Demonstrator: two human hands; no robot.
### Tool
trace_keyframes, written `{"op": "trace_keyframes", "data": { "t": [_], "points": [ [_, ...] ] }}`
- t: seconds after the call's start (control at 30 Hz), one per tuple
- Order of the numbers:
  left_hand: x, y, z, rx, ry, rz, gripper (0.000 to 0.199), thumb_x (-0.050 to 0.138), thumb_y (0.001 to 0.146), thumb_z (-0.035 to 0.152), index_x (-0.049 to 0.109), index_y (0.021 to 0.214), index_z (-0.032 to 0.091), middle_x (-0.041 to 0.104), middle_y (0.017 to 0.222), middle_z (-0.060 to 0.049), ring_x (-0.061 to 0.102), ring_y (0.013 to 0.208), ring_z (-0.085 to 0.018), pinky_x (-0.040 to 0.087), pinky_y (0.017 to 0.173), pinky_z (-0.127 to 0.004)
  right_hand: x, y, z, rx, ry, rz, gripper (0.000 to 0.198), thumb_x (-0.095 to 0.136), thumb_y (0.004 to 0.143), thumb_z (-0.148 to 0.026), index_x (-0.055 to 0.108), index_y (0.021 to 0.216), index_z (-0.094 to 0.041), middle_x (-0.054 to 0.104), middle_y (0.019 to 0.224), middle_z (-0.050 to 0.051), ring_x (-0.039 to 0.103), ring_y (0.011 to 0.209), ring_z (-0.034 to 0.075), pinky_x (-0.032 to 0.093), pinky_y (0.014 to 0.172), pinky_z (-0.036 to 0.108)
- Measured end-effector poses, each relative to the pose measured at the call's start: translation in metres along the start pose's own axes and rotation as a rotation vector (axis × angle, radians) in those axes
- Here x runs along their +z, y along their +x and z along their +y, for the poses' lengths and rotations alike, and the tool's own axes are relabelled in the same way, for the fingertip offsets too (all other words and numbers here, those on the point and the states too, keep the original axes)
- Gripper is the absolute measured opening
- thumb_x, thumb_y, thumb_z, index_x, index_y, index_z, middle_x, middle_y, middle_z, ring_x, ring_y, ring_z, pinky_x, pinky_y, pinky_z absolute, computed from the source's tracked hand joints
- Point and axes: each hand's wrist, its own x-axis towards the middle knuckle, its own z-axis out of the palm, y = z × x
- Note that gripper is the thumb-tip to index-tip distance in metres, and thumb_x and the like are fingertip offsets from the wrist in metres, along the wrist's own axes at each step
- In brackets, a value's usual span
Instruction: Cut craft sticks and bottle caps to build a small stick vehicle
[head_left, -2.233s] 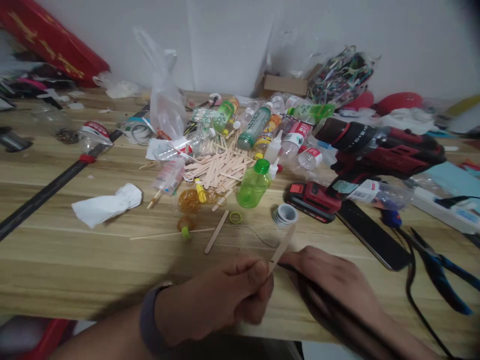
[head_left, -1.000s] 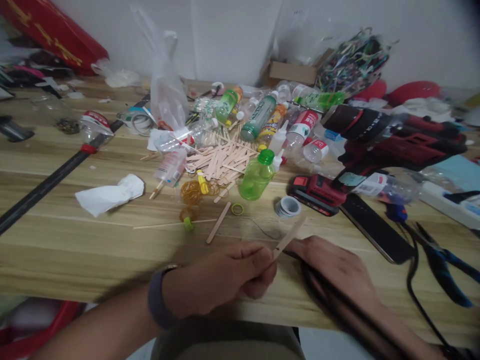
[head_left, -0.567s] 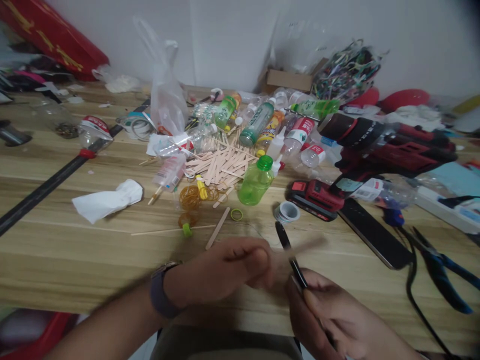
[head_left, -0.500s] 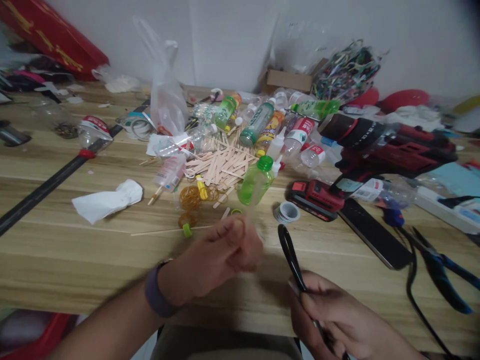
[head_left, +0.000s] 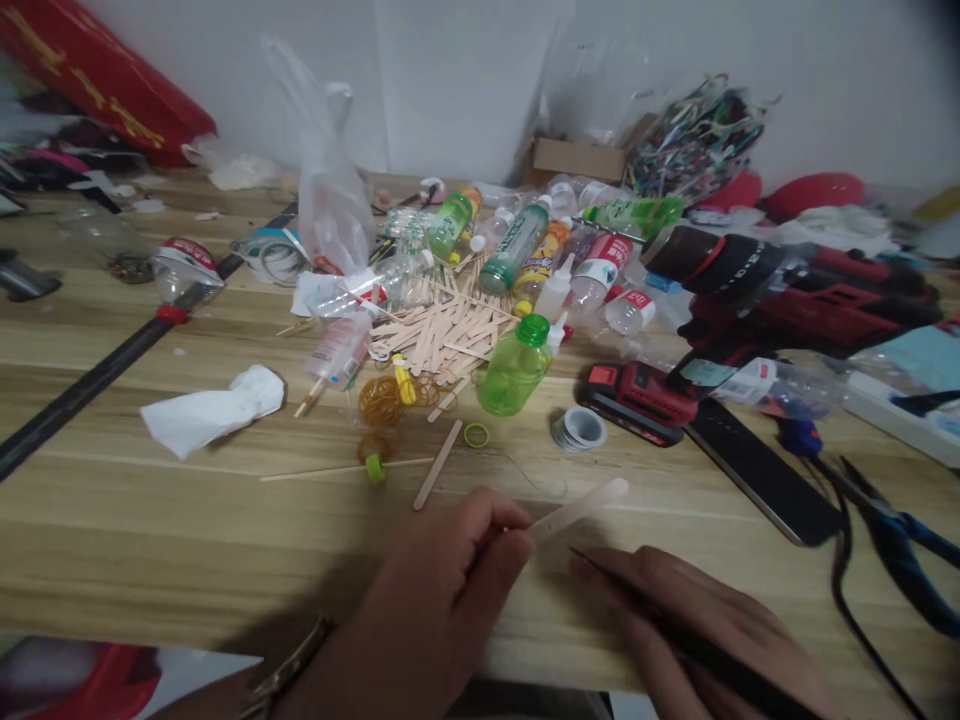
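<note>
Backed by a plain grey-white wall (head_left: 461, 80) with a faint vertical seam. Furnished with a wide, light-brown wooden table (head_left: 150, 530) of streaky grain, set along that wall. Lit dimly, with soft shadows across the wood.

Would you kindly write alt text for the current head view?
Left hand pinches a wooden craft stick; right hand holds a pointed black tool near it. On the table are more craft sticks, a green plastic bottle and a cordless drill.

pale stick (head_left: 581, 511), black tool (head_left: 697, 640), green bottle (head_left: 515, 372)
</note>
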Motion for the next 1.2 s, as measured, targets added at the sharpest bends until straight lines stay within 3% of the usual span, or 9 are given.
{"op": "trace_keyframes", "data": {
  "t": [0.2, 0.43, 0.6, 0.87, 0.93, 1.0, 1.1, 1.17, 1.2],
  "points": [
    [0.002, -0.005, -0.001, 0.025, 0.160, 0.112, 0.032, 0.042, 0.099, 0.043, 0.059, 0.082, 0.022, 0.053, 0.061, 0.004, 0.048, 0.054, -0.015, 0.037, 0.053, -0.025, 0.002, 0.006, -0.001, -0.105, -0.223, -0.064, 0.025, 0.035, 0.101, -0.016, 0.053, 0.118, -0.019, 0.070, 0.081, 0.002, 0.071, 0.068, 0.016, 0.056, 0.058, 0.022],
    [0.009, -0.008, -0.005, 0.197, 0.322, 0.208, 0.030, 0.040, 0.102, 0.036, 0.058, 0.082, 0.022, 0.064, 0.066, 0.002, 0.057, 0.057, -0.015, 0.043, 0.055, -0.026, 0.007, 0.000, -0.003, -0.107, -0.277, -0.059, 0.031, 0.036, 0.099, -0.011, 0.053, 0.125, -0.014, 0.073, 0.095, 0.007, 0.071, 0.078, 0.020, 0.058, 0.066, 0.028],
    [0.012, -0.008, -0.005, 0.328, 0.458, 0.284, 0.034, 0.037, 0.104, 0.031, 0.059, 0.080, 0.020, 0.066, 0.063, 0.001, 0.060, 0.055, -0.014, 0.045, 0.054, -0.025, 0.011, 0.002, -0.003, -0.122, -0.317, -0.052, 0.031, 0.038, 0.095, -0.008, 0.054, 0.122, -0.012, 0.073, 0.092, 0.008, 0.070, 0.078, 0.020, 0.058, 0.065, 0.027],
    [0.023, -0.006, -0.017, 0.566, 0.673, 0.312, 0.023, 0.038, 0.102, 0.017, 0.061, 0.100, 0.019, 0.069, 0.068, -0.002, 0.064, 0.059, -0.018, 0.049, 0.055, -0.029, 0.011, -0.005, 0.004, -0.194, -0.419, -0.064, 0.037, 0.035, 0.096, -0.008, 0.054, 0.129, -0.007, 0.074, 0.099, 0.011, 0.071, 0.081, 0.023, 0.058, 0.061, 0.031],
    [0.024, -0.007, -0.020, 0.628, 0.783, 0.330, 0.025, 0.038, 0.099, 0.009, 0.060, 0.110, 0.013, 0.069, 0.068, -0.004, 0.063, 0.059, -0.020, 0.049, 0.057, -0.032, 0.013, -0.002, 0.003, -0.110, -0.234, -0.080, 0.034, 0.037, 0.098, -0.010, 0.060, 0.123, -0.011, 0.074, 0.098, 0.010, 0.072, 0.082, 0.022, 0.058, 0.063, 0.029],
    [0.022, -0.009, -0.020, 0.682, 0.907, 0.327, 0.030, 0.034, 0.098, 0.005, 0.058, 0.116, 0.005, 0.069, 0.069, -0.006, 0.063, 0.060, -0.020, 0.049, 0.057, -0.033, 0.016, 0.005, 0.001, 0.120, 0.131, -0.171, 0.030, 0.040, 0.102, -0.022, 0.069, 0.104, -0.017, 0.074, 0.087, 0.007, 0.071, 0.074, 0.019, 0.057, 0.061, 0.026],
    [0.017, -0.008, -0.017, 0.746, 1.052, 0.311, 0.033, 0.029, 0.099, 0.005, 0.058, 0.115, 0.001, 0.069, 0.069, -0.006, 0.062, 0.058, -0.018, 0.048, 0.056, -0.031, 0.022, 0.014, -0.001, 0.557, 0.743, -0.511, 0.058, 0.036, 0.105, -0.052, 0.071, 0.076, -0.016, 0.062, 0.056, 0.003, 0.061, 0.048, 0.013, 0.040, 0.040, 0.019],
    [0.015, -0.006, -0.017, 0.753, 1.039, 0.299, 0.033, 0.029, 0.101, 0.008, 0.058, 0.115, 0.001, 0.069, 0.070, -0.006, 0.062, 0.058, -0.018, 0.048, 0.056, -0.031, 0.025, 0.014, 0.001, 0.674, 0.898, -0.654, 0.068, 0.030, 0.105, -0.059, 0.070, 0.071, -0.015, 0.053, 0.045, 0.001, 0.055, 0.040, 0.012, 0.030, 0.034, 0.017],
    [0.016, -0.005, -0.018, 0.729, 1.003, 0.298, 0.031, 0.031, 0.101, 0.009, 0.058, 0.114, 0.003, 0.069, 0.070, -0.006, 0.063, 0.058, -0.018, 0.048, 0.056, -0.031, 0.026, 0.013, 0.003, 0.636, 0.840, -0.614, 0.065, 0.031, 0.105, -0.055, 0.070, 0.072, -0.015, 0.055, 0.046, 0.002, 0.056, 0.041, 0.012, 0.033, 0.035, 0.017]
  ]
}}
